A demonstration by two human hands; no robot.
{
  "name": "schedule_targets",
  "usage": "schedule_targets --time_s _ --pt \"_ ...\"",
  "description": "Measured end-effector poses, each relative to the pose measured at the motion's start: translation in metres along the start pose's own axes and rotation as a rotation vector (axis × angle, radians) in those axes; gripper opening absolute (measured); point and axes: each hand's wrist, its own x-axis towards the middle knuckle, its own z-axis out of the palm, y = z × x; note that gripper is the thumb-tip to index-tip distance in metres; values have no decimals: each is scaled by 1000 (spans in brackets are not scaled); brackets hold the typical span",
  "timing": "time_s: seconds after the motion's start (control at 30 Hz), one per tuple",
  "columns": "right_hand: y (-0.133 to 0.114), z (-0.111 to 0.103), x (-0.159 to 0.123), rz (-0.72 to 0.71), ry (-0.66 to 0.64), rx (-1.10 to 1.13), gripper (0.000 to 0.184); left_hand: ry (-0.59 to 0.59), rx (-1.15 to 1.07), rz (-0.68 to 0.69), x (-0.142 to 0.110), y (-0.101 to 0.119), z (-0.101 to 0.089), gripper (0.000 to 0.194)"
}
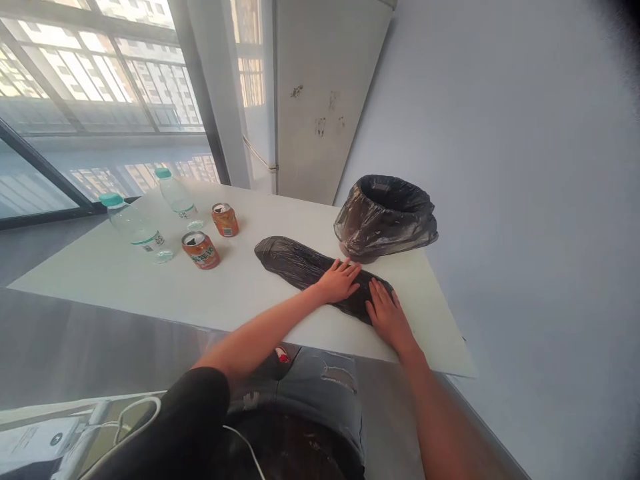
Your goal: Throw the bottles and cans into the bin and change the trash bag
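Note:
A long black plastic bag (295, 261) lies flattened across the white table. My left hand (339, 281) rests on its middle part, fingers stretched out. My right hand (387, 310) lies flat on the bag's right end, fingers extended and palm down. Just behind the bag stands a small bin (385, 217) lined with a black bag, whose edge is folded over the rim and hides most of the bin.
Two orange drink cans (201, 251) and two clear plastic bottles (137, 230) with green caps stand on the table's left part. A wall (510, 167) borders the right side. Behind the table is a white refrigerator (320, 100); a window is at the left.

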Motion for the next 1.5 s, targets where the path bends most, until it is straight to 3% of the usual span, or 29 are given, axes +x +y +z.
schedule_targets --time_s 0.07,0.17,0.4,0.47,0.57,0.63,0.7,0.8,0.87,0.93,1.03,1.1,1.2,1.3,1.43,1.5 --pt "-1 -1 0 0 1 -5 62 -21 -9 -18 -6 -21 -2 62" --pt "-1 -2 0 6 7 5 63 -51 -2 -81 -37 -65 -15 62" --pt "0 3 -1 19 10 42 63 -23 89 -449 -123 -173 -72 63" --pt "-2 1 -1 18 3 55 62 1 100 -511 -136 -190 -81 61" --pt "-3 -6 0 20 52 110 64 77 108 -565 -140 -198 -86 60" --pt "0 -10 -2 73 165 182 64 153 115 -605 -135 -191 -87 61" --pt "9 -11 -4 231 321 258 64 247 115 -612 -127 -174 -89 60" --pt "28 -4 -6 551 454 300 71 337 62 -492 -115 -123 -87 49" --pt "36 2 -4 656 441 284 75 306 -1 -384 -111 -75 -80 38" --pt "35 5 3 670 408 271 78 240 -47 -310 -110 -22 -66 31" --pt "19 2 18 629 341 244 80 176 -81 -206 -109 44 -41 44" --pt "5 -4 26 615 279 258 72 169 -106 -165 -107 71 -25 52" --pt "-11 -18 26 644 226 336 53 193 -108 -168 -101 86 -10 48" --pt "-22 -36 8 641 211 418 52 156 -77 -188 -100 81 -9 21" --pt "-39 -69 -31 606 186 749 53 109 -139 -86 -118 56 -30 24" --pt "-44 -83 -53 536 86 859 53 152 -189 -42 -137 38 -47 24"
